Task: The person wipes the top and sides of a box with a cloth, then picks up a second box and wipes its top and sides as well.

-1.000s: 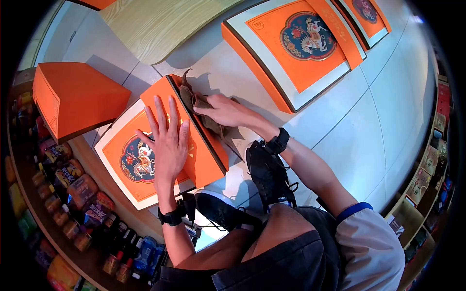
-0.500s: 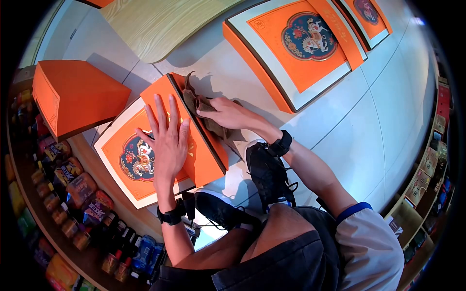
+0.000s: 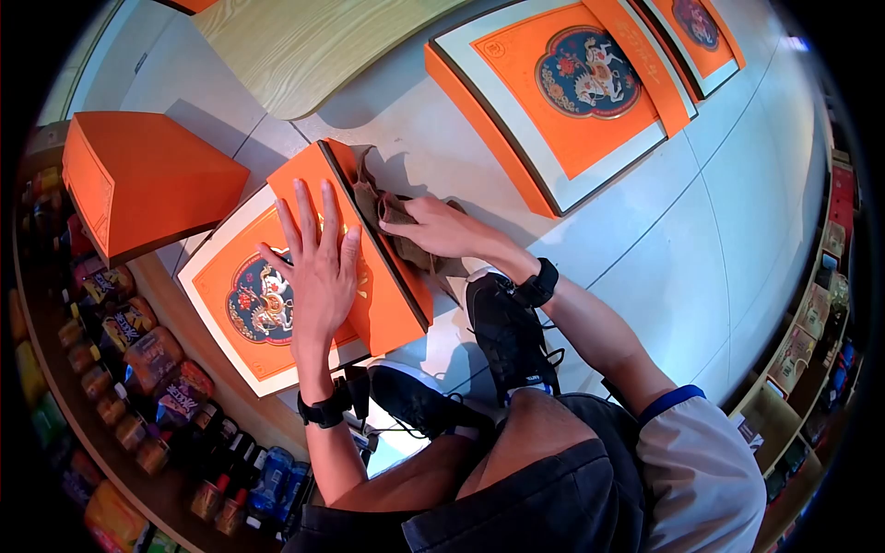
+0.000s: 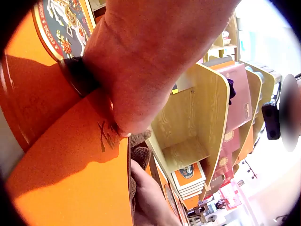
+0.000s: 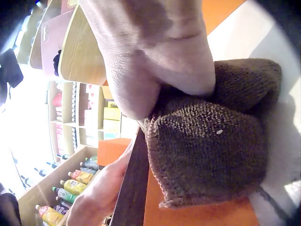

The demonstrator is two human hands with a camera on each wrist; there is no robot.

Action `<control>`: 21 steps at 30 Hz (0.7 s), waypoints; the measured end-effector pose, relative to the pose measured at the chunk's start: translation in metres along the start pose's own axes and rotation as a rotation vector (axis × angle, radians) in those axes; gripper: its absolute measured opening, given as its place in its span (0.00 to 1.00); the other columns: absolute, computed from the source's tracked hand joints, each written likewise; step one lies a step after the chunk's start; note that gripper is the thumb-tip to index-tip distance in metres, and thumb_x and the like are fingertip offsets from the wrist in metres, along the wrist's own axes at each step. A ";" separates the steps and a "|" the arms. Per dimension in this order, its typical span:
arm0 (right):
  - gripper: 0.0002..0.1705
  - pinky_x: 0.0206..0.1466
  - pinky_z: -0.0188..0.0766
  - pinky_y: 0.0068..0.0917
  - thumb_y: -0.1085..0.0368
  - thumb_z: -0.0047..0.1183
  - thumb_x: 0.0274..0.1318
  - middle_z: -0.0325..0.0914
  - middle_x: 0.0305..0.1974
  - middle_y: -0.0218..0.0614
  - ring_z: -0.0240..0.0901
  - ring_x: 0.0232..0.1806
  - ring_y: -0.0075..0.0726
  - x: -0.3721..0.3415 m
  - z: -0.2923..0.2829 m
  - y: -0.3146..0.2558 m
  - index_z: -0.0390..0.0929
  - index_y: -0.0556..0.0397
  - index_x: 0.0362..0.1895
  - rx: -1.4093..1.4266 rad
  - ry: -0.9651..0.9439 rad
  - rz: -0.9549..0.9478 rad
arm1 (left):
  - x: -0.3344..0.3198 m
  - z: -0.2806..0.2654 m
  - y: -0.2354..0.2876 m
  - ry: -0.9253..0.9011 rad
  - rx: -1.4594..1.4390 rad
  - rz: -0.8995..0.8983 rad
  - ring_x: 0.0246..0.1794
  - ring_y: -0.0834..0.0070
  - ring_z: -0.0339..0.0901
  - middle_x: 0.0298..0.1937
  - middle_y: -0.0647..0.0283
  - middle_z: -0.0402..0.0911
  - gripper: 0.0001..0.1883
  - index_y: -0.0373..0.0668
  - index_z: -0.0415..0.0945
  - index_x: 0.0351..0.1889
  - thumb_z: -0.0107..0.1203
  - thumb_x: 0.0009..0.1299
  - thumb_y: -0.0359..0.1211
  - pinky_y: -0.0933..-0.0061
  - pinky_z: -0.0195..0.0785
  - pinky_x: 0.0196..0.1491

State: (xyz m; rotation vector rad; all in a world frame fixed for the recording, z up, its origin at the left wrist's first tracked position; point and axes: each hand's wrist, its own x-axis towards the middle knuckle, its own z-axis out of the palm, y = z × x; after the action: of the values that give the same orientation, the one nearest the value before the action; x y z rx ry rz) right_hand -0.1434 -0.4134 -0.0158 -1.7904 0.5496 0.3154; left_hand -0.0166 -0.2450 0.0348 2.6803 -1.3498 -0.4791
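An orange and white gift box [image 3: 398, 309] with a horse emblem [image 3: 263, 300] lies on the floor in front of me. My left hand [image 3: 323, 276] rests flat on its top, fingers spread over the raised orange band. Along the dark-edged side of the box, my right hand [image 3: 441, 228] holds a brown cloth [image 3: 369, 198] against the wall. In the right wrist view the towel-like brown cloth [image 5: 211, 146] hangs bunched under the palm, overlapping the box's orange side [image 5: 188, 214]. The left wrist view shows the right hand [image 4: 150, 197] low beside the orange band [image 4: 70, 188].
A separate orange box piece [image 3: 152, 184] stands at the left. Another horse-emblem box [image 3: 516, 111] lies on the tiled floor [image 3: 645, 230] at the upper right, with one more beyond it. A wooden board [image 3: 313, 51] is at the top. Shelves of packaged goods [image 3: 157, 359] curve round the left.
My right hand and the brown cloth have slid a short way along the box's side, toward me and to the right. The left hand stays in place.
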 end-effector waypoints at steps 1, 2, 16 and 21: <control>0.37 0.47 0.70 0.48 0.42 0.49 0.70 0.75 0.35 0.67 0.74 0.39 0.63 -0.001 0.001 0.001 0.74 0.75 0.39 0.010 0.001 0.003 | 0.000 0.000 0.000 0.001 -0.001 -0.001 0.87 0.57 0.27 0.87 0.66 0.35 0.32 0.63 0.48 0.84 0.31 0.84 0.55 0.23 0.11 0.74; 0.38 0.49 0.71 0.49 0.42 0.49 0.69 0.76 0.37 0.68 0.76 0.43 0.68 -0.001 0.002 0.002 0.75 0.76 0.38 0.021 0.002 0.006 | 0.000 0.000 0.000 0.001 0.001 0.000 0.87 0.57 0.27 0.87 0.66 0.35 0.32 0.63 0.48 0.84 0.31 0.84 0.55 0.23 0.11 0.74; 0.31 0.46 0.70 0.44 0.46 0.49 0.72 0.75 0.32 0.62 0.70 0.34 0.58 -0.016 0.001 -0.004 0.75 0.69 0.47 0.034 -0.043 0.013 | 0.000 -0.001 0.001 0.000 0.007 0.001 0.87 0.57 0.27 0.87 0.66 0.35 0.31 0.62 0.47 0.84 0.32 0.85 0.54 0.23 0.11 0.74; 0.31 0.47 0.70 0.44 0.46 0.49 0.72 0.77 0.34 0.62 0.71 0.36 0.60 -0.022 0.003 -0.002 0.75 0.68 0.49 0.035 -0.081 0.042 | 0.000 -0.002 0.002 -0.006 0.009 -0.002 0.87 0.57 0.27 0.87 0.66 0.35 0.32 0.62 0.47 0.84 0.31 0.84 0.55 0.23 0.11 0.74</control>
State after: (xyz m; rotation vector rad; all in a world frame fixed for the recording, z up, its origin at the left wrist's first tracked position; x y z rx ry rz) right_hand -0.1614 -0.4051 -0.0045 -1.7267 0.5330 0.4034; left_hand -0.0173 -0.2460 0.0374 2.6901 -1.3541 -0.4831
